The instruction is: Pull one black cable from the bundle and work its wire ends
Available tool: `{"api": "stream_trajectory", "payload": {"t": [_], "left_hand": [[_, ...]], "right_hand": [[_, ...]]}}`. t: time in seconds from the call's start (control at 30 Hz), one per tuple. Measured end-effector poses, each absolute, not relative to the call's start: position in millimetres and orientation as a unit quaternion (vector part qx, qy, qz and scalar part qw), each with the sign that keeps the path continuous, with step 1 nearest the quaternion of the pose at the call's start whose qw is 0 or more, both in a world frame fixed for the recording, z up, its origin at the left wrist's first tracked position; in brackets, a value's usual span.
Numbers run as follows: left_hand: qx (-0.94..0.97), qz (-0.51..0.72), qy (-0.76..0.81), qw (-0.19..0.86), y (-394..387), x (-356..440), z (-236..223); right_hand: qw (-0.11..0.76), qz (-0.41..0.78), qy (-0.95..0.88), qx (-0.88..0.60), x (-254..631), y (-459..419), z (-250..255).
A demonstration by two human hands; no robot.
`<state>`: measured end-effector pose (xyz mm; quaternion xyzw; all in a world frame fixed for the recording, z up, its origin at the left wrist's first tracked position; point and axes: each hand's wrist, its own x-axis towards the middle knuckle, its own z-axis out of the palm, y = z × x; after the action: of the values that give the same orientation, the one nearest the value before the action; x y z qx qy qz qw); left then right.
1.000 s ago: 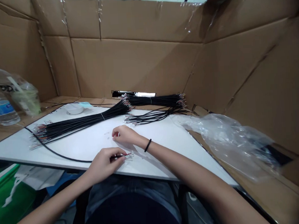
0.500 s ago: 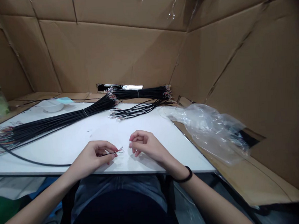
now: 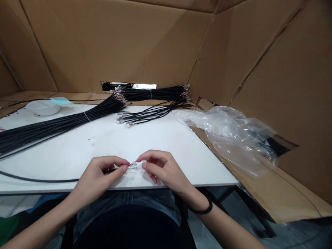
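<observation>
My left hand (image 3: pixel 99 174) pinches the end of a thin black cable (image 3: pixel 30 178) that trails off left along the front of the white board (image 3: pixel 161 140). Fine coloured wire tips (image 3: pixel 133 165) stick out past its fingertips. My right hand (image 3: pixel 157 168) is curled in a pinch right at those wire tips, thumb and forefinger touching them. Both hands rest at the board's near edge, above my lap.
A long bundle of black cables (image 3: pixel 55 126) lies across the board's left. A second bundle (image 3: pixel 155 94) and some loose cables (image 3: pixel 148 114) lie at the back. A crumpled clear plastic bag (image 3: pixel 235 135) sits at right, a small white dish (image 3: pixel 43 107) far left. Cardboard walls surround.
My right hand came back from further up the board to meet the wire tips held by my left hand. The camera tilted down and right, dropping the bottles out of view.
</observation>
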<state>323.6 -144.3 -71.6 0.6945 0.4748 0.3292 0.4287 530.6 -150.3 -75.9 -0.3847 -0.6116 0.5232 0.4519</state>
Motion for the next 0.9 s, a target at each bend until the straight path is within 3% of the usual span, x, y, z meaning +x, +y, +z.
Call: {"api": "stream_trajectory", "payload": {"t": [0.23,0.9], "left_hand": [[0.687,0.34,0.477,0.429,-146.4,323.0,-74.3],[0.717,0.343,0.452,0.406,-148.2,326.4,-73.6]], "right_hand": [[0.441,0.431,-0.685,-0.388,529.9,-155.5,-76.6],[0.419,0.388,-0.697,-0.433,525.9,-156.3,-81.6]]}}
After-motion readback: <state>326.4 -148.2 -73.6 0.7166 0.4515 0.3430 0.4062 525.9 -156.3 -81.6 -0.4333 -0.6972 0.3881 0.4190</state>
